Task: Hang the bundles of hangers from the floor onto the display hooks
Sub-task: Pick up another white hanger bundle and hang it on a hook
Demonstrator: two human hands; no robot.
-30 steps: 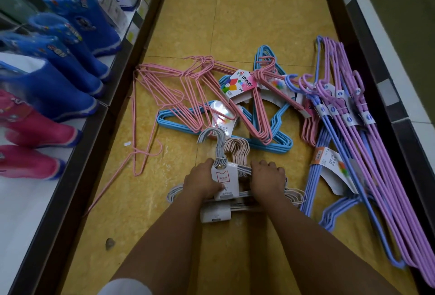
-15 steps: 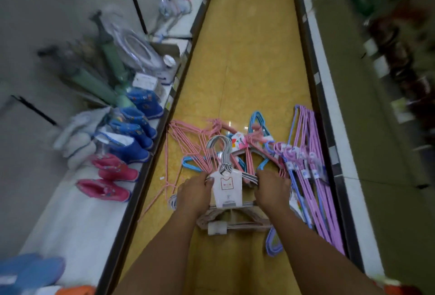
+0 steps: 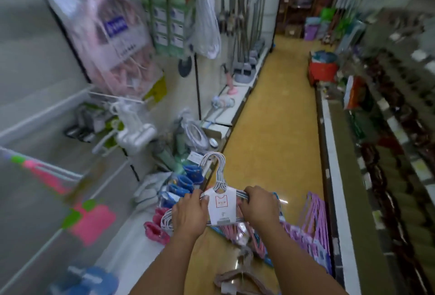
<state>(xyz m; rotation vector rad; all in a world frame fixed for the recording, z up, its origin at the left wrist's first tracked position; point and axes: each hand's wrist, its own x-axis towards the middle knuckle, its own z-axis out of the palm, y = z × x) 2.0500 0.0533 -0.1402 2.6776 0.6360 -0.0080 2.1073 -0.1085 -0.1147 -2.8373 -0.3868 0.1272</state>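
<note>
1. We grip the white hanger bundle [image 3: 217,185] at both shoulders: left hand [image 3: 189,217] at 9 o'clock, right hand [image 3: 261,207] at 3 o'clock, fingers curled round it.
2. Bundle is held above the floor [image 3: 277,129], hooks upright.
3. Its paper label [image 3: 220,206]: print too blurred to read.
4. Pink and purple hangers [image 3: 313,221] lie on the floor at 5 o'clock.

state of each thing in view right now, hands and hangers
left hand: grips the white hanger bundle's left shoulder
right hand: grips its right shoulder
white hanger bundle: lifted, hooks up
pink hangers: on floor
purple hangers: on floor
</note>
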